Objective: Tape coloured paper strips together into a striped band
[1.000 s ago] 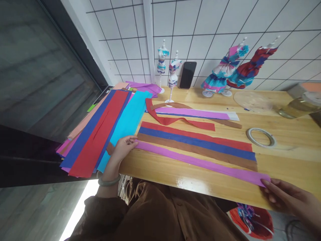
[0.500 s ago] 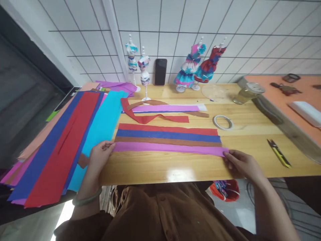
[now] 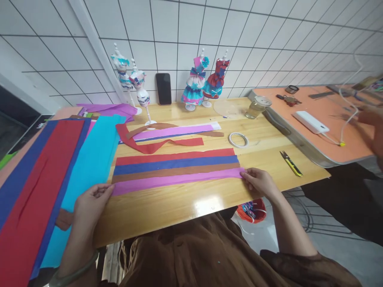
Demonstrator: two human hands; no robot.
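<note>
Wooden table [image 3: 173, 211]: purple strip [image 3: 179, 181] between left hand [image 3: 91, 202] and right hand [image 3: 259, 181], each nearly closed, apparently pinching one end.

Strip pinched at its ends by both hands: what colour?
The strip is plain pinkish purple, best seen in the head view.

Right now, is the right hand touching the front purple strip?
Touching. The head view shows it plainly: the right hand pinches the front purple strip at its right end, with no gap.
</note>
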